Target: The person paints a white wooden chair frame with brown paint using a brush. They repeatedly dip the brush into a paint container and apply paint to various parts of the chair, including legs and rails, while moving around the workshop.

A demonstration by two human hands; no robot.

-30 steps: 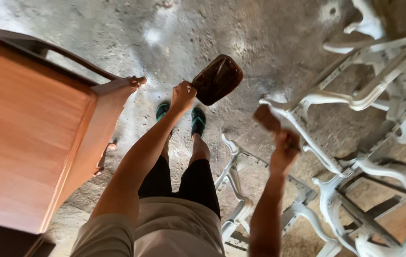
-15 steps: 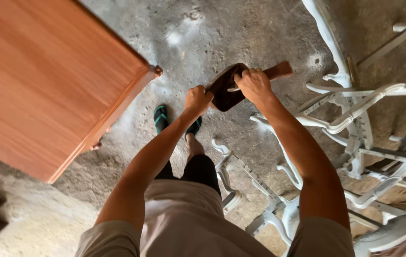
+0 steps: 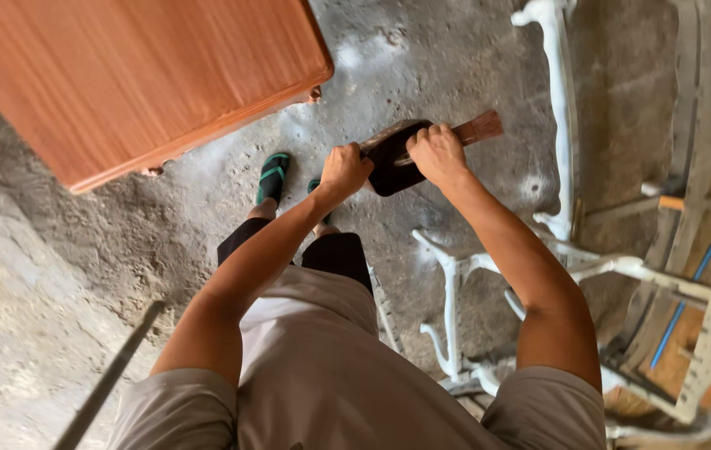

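Rough grey concrete floor [image 3: 455, 58], dusty and pitted, with a reddish wooden cabinet [image 3: 139, 75] at one side and white-painted chair frames [image 3: 555, 125] stacked at the other. Standing over it, the person holds a dark shallow container [image 3: 390, 158] out front, above the sandalled feet. The left hand [image 3: 344, 171] is closed on its near edge; the right hand [image 3: 435, 154] is wrapped round a wooden-handled brush [image 3: 476, 129] resting across it. The container looks stiff and light, best held by the rim; the brush by its handle.
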